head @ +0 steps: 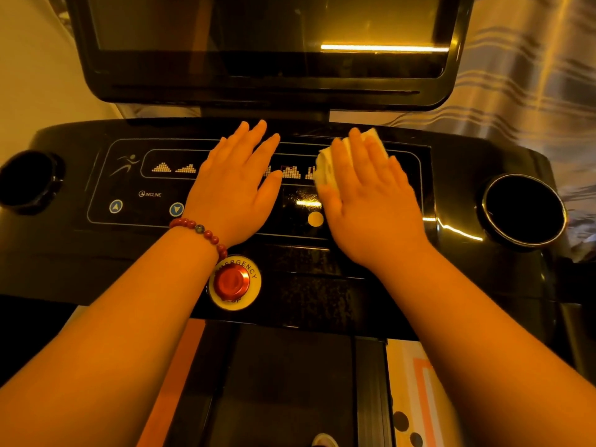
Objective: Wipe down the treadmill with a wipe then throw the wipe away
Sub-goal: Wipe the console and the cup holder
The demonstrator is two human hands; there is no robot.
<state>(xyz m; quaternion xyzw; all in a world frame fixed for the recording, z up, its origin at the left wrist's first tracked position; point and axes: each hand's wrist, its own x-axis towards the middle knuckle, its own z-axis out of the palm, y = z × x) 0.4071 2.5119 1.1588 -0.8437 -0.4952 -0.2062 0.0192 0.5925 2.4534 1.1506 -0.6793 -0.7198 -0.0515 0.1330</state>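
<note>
Head view: right hand (pixel 371 201) pressed wipe (pixel 325 171) flat on treadmill console (pixel 451 175), fingers straight, right of console centre; left hand (pixel 235 185) rested on console centre-left, fingers straight, holding nothing. Red emergency button (pixel 232 280) at console's near edge.

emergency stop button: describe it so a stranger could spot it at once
Start at the black treadmill console below the dark screen. On its near edge, just below the left wrist's red bead bracelet, sits the emergency stop button. It is the only raised red knob on a yellow disc; the blue incline arrows nearby are flat.
</note>
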